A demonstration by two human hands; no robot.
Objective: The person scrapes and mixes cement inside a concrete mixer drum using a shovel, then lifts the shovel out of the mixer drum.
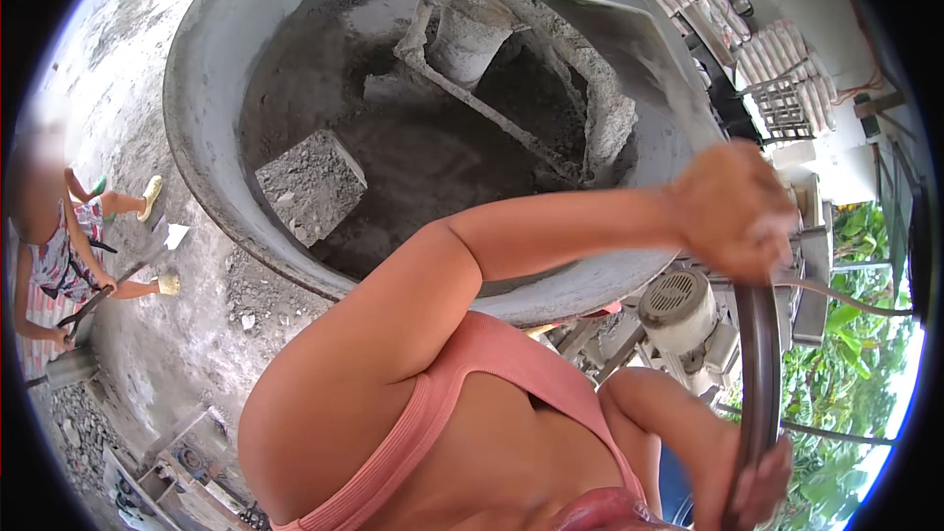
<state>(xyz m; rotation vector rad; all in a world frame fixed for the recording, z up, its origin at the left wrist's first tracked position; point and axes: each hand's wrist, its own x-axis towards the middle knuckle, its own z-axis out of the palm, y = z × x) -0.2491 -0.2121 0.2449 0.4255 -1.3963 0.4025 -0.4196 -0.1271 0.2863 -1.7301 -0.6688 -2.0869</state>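
My left hand (737,206) reaches across my body and is closed around the upper part of a dark shovel handle (758,374). Lower down at the right, my right hand (762,480) grips that handle's end. The cement-coated shovel blade (629,39) hangs over the right side of a big round mixer pan (202,88). Inside the pan lies dark grey mix (423,157), with a central shaft (472,34), bent metal arms and a blocky paddle (310,182) caked in cement.
A person (54,246) crouches at the left on the grey ground, holding a long tool. An electric motor (678,300) sits under the pan's right rim. Stacked pale sacks (777,69) stand at the upper right, green plants (855,374) at the right, loose gravel (251,300) by the pan.
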